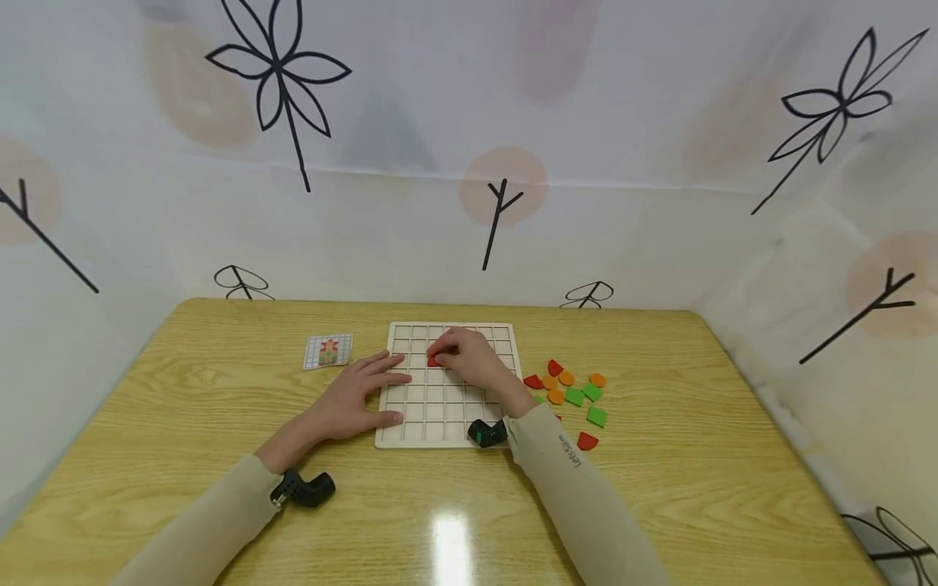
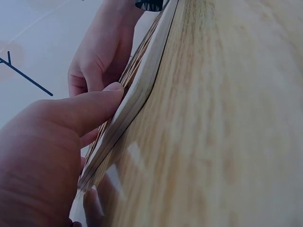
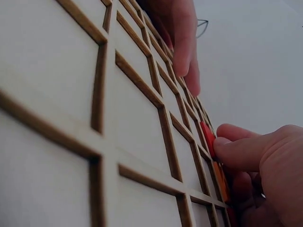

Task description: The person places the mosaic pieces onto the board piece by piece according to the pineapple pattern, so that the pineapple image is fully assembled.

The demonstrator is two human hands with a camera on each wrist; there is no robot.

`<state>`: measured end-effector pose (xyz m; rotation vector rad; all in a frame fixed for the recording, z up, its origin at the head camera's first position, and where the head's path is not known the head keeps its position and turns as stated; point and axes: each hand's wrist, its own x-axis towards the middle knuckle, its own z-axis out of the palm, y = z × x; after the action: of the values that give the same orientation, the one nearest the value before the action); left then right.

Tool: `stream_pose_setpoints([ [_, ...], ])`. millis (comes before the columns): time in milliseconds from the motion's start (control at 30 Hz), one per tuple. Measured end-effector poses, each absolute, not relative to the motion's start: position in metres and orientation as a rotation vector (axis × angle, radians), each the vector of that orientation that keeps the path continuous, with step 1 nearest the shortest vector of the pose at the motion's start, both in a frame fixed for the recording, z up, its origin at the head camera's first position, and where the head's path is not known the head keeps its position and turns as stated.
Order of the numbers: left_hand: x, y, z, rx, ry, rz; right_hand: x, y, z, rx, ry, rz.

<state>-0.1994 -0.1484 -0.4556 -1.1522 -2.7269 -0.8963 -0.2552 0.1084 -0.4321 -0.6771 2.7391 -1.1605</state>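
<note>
A pale wooden grid board [image 1: 414, 413] lies on the table with its square cells facing up. My left hand [image 1: 359, 399] rests over the board's left edge, fingers spread and fairly straight; in the left wrist view its thumb touches the rim. Above the board's upper middle, my right hand [image 1: 472, 358] pinches a small red piece [image 1: 432, 360] between thumb and fingertips. The right wrist view shows that red piece [image 3: 207, 138] at a cell, with an orange piece [image 3: 221, 182] in the grid beside it, partly hidden by the hand.
Left of the board lies a small card [image 1: 328, 352] printed with a coloured grid pattern. To the right are scattered loose pieces: red quarter-round ones [image 1: 588, 441], orange discs [image 1: 598, 380] and green squares [image 1: 597, 417]. My right forearm covers some of them. A patterned cloth [image 1: 410, 236] hangs behind the table.
</note>
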Motion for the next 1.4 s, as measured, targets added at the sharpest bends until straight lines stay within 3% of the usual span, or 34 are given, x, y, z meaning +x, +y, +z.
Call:
stream_pose_setpoints([
  [700,-0.202,-0.15,-0.458,-1.141,-2.752,-0.883,-0.26,0.112,-0.424,-0.825,2.707,-1.041],
  [1400,-0.202,-0.15,-0.458,-1.148,-2.732,-0.886,-0.256,0.11,-0.411,-0.745,2.729,-0.997],
])
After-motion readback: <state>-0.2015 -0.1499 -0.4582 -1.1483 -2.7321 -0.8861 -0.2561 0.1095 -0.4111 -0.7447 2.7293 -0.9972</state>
